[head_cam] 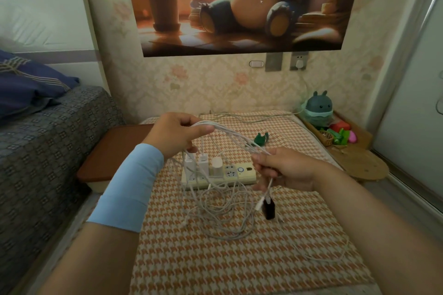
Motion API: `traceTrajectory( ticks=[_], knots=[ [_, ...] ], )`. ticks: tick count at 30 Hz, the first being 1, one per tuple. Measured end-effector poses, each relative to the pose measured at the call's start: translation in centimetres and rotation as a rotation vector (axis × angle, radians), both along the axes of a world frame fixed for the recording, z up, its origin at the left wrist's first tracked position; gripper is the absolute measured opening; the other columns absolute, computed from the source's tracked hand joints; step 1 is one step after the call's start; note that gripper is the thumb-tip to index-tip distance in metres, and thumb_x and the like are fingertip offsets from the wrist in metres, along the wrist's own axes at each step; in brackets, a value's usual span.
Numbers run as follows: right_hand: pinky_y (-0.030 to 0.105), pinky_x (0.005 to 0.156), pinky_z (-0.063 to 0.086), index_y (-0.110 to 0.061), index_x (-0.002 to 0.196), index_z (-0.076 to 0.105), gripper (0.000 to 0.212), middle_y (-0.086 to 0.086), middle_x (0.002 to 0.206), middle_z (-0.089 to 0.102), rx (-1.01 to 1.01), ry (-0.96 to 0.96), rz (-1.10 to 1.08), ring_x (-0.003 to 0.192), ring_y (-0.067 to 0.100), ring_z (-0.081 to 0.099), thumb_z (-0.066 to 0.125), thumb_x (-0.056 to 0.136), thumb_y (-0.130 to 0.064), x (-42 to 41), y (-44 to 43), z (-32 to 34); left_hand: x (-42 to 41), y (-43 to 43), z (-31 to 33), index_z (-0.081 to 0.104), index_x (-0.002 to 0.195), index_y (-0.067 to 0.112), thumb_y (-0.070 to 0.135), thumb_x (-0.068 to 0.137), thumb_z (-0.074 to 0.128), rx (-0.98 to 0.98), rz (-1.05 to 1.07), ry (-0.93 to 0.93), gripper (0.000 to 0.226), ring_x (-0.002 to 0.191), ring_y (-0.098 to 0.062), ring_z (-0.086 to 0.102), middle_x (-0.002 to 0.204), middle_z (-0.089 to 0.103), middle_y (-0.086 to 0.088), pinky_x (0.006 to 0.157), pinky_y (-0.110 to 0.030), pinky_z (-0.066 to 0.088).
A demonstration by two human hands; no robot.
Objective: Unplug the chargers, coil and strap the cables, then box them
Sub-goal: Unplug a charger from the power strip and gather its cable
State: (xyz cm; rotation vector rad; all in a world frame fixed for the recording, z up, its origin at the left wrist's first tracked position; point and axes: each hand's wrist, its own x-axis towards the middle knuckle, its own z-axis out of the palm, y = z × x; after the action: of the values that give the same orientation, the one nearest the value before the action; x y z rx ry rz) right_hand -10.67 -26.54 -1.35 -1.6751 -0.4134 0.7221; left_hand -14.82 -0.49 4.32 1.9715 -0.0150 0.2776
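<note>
Left hand [173,134] is closed on a bundle of white cables [230,133], its grip pinching several strands together near the thumb. Right hand [285,170] is closed lower on the same strands, its grip pressed around them; cable ends and a small black piece [268,208] hang below it. The bundle spans between the two hands, above the counter [239,258] with its checked cover.

Three white chargers [203,161] stand plugged into the power strip [220,175] below the hands. Judgement: unplugging is not yet done, and the strands are being gathered or sorted.

To do this step well: keep the strands taut and parallel between the hands, separate one cable at a time, and avoid pulling against the plugged chargers.

Condition of cables: thin, white, limp. A loose tangle [220,211] lies on the cover in front of the strip, with loops overlapping. Which strand belongs to which charger cannot be told. No box is identifiable in view.
</note>
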Motion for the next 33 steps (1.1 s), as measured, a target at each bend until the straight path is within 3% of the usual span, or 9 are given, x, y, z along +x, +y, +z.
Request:
traceTrajectory(
  ticks=[2, 5, 10, 13, 17, 21, 27, 30, 33],
  knots=[
    [0.045, 0.072, 0.06, -0.013, 0.079, 0.053, 0.026, 0.001, 0.059, 0.026, 0.113, 0.086, 0.022, 0.044, 0.014, 0.038, 0.06, 0.094, -0.032, 0.2, 0.4, -0.2, 0.1, 0.1, -0.4, 0.066, 0.085, 0.006, 0.024, 0.075, 0.077, -0.29, -0.137, 0.114, 0.023, 0.044, -0.009, 0.043, 0.06, 0.043, -0.001, 0.069, -0.033, 0.06],
    [0.023, 0.042, 0.03, -0.017, 0.083, 0.048, 0.03, -0.003, 0.062, 0.025, 0.114, 0.047, -0.051, 0.045, 0.009, 0.021, 0.065, 0.084, -0.041, -0.1, 1.5, 0.1, 0.6, -0.4, -1.4, 0.06, 0.092, 0.009, 0.023, 0.08, 0.068, -0.678, -0.225, 0.185, 0.02, 0.043, -0.007, 0.047, 0.062, 0.044, 0.002, 0.067, -0.032, 0.061],
    [0.024, 0.044, 0.014, -0.007, 0.108, 0.068, 0.085, 0.0, 0.069, 0.044, 0.15, -0.004, -0.156, 0.045, 0.009, 0.02, 0.046, 0.073, -0.082, -0.8, 3.8, 0.4, 1.3, -1.6, -2.0, 0.062, 0.101, 0.013, 0.03, 0.099, 0.055, -0.701, -0.03, 0.07, 0.019, 0.041, -0.006, 0.035, 0.068, 0.037, 0.003, 0.035, -0.017, 0.032],
    [0.026, 0.046, 0.018, -0.016, 0.106, 0.076, 0.089, 0.0, 0.075, 0.06, 0.078, -0.133, -0.19, 0.046, 0.01, 0.023, 0.039, 0.067, -0.087, -1.4, 4.3, 0.7, 1.1, -1.5, -1.5, 0.068, 0.091, 0.014, 0.034, 0.1, 0.054, -0.524, 0.031, -0.02, 0.025, 0.042, -0.008, 0.03, 0.06, 0.036, 0.007, 0.036, -0.017, 0.026],
    [0.021, 0.049, 0.025, -0.014, 0.095, 0.08, 0.085, -0.017, 0.05, 0.043, -0.194, -0.341, -0.132, 0.032, 0.005, 0.036, 0.039, 0.07, -0.084, -2.2, 4.9, 1.3, 0.5, -2.4, -1.1, 0.063, 0.083, 0.015, 0.036, 0.099, 0.055, -0.52, -0.024, -0.041, 0.028, 0.041, -0.009, 0.027, 0.053, 0.033, 0.008, 0.037, -0.016, 0.022],
    [0.03, 0.081, 0.05, -0.03, 0.104, 0.078, 0.091, -0.008, 0.099, 0.073, -0.34, -0.384, 0.051, 0.088, 0.009, 0.067, 0.047, 0.057, -0.101, -2.9, 5.9, 1.2, 0.6, -2.9, -1.6, 0.062, 0.069, 0.021, 0.037, 0.097, 0.059, -0.477, 0.01, -0.151, 0.032, 0.04, -0.012, 0.028, 0.049, 0.032, 0.006, 0.039, -0.02, 0.026],
    [0.02, 0.088, 0.052, -0.027, 0.097, 0.059, 0.016, 0.01, 0.102, 0.077, -0.172, -0.358, 0.257, 0.1, 0.015, 0.072, 0.064, 0.094, -0.042, -4.8, 6.9, 2.5, 0.1, -4.5, -2.1, 0.056, 0.072, 0.013, 0.03, 0.1, 0.055, -0.583, 0.045, -0.274, 0.033, 0.039, -0.013, 0.027, 0.046, 0.031, 0.005, 0.041, -0.023, 0.027],
    [0.025, 0.089, 0.054, -0.029, 0.116, 0.067, 0.029, -0.003, 0.1, 0.078, -0.134, -0.342, 0.261, 0.096, 0.016, 0.072, 0.076, 0.089, -0.03, -4.8, 7.2, 2.4, -0.3, -5.3, -1.8, 0.051, 0.073, 0.012, 0.029, 0.101, 0.052, -0.696, 0.046, -0.282, 0.033, 0.041, -0.013, 0.024, 0.05, 0.028, 0.003, 0.039, -0.022, 0.026],
    [0.025, 0.058, 0.035, -0.012, 0.106, 0.076, 0.023, -0.008, 0.08, 0.074, -0.167, -0.215, 0.289, 0.062, 0.011, 0.051, 0.076, 0.088, -0.027, -5.0, 7.2, 2.2, -0.6, -6.2, -2.1, 0.05, 0.074, 0.012, 0.029, 0.103, 0.049, -0.615, 0.06, -0.343, 0.033, 0.041, -0.015, 0.027, 0.046, 0.033, 0.004, 0.039, -0.024, 0.029]
  ],
)
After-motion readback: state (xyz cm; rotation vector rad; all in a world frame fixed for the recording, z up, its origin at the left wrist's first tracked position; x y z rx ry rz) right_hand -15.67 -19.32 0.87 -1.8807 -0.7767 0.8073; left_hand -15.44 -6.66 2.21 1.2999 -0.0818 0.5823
